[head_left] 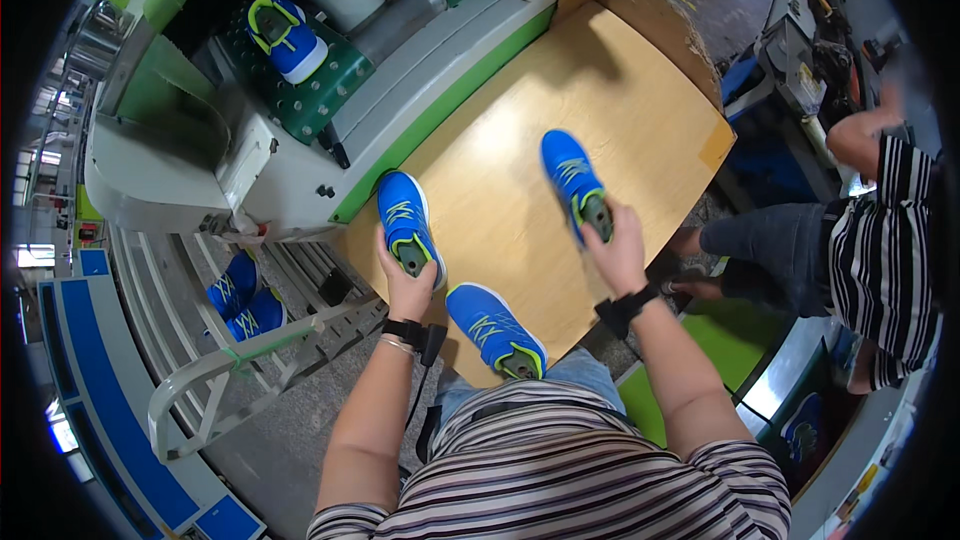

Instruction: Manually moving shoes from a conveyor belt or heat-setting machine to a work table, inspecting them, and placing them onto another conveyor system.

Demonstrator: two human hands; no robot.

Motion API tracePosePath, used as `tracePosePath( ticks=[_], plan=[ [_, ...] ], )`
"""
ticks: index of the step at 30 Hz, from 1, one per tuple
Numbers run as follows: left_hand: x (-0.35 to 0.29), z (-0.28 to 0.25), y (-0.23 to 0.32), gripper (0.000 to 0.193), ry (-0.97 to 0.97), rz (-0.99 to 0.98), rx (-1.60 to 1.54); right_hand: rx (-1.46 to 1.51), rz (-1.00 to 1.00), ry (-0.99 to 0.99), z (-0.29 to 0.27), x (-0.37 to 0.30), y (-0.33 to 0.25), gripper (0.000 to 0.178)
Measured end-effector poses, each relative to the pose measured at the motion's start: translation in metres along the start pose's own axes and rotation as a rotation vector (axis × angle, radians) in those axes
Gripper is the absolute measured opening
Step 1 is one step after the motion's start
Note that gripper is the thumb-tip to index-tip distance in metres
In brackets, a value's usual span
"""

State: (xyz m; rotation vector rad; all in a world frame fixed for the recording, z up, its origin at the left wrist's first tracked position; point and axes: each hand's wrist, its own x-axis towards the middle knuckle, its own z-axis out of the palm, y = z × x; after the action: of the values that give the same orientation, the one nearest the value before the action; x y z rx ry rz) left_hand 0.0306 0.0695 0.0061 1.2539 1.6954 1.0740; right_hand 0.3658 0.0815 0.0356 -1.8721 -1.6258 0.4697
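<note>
My left hand (408, 285) is closed round the heel end of a blue shoe (402, 208) with yellow-green lining and laces, at the left edge of the wooden table. A green shoe last fills its opening. Over the table's middle, my right hand (618, 250) grips a second blue shoe (570, 170) by its heel, also with a green last inside; its toe points away from me. Between my arms, a third blue sneaker (490, 325) rests on the near table edge against my body, toe to the upper left.
The wooden table (480, 180) has a cardboard edge (660, 30) at its far end. Beyond it, a machine (300, 180) carries a blue shoe (287, 40) on a green belt (320, 90). Blue shoes (245, 297) sit on a metal rack at left. A person (870, 250) in stripes works at right.
</note>
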Motion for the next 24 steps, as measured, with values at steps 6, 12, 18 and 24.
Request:
tracePosePath(
  ticks=[6,12,18,24],
  plan=[
    [0.003,-0.004,0.02,0.087,0.041,-0.099,-0.148,0.081,-0.026,-0.094,0.002,-0.041,-0.016,0.061],
    [0.015,-0.049,0.124,0.062,-0.093,-0.158,-0.724,0.094,-0.013,-0.122,0.001,-0.062,-0.019,0.062],
    [0.046,-0.056,0.236,0.066,0.118,0.216,-0.507,0.072,0.026,-0.164,0.0,-0.073,-0.012,0.065],
    [0.13,-0.038,0.211,0.085,0.329,0.177,-0.112,0.232,0.023,-0.18,0.01,-0.075,-0.013,0.084]
  ],
)
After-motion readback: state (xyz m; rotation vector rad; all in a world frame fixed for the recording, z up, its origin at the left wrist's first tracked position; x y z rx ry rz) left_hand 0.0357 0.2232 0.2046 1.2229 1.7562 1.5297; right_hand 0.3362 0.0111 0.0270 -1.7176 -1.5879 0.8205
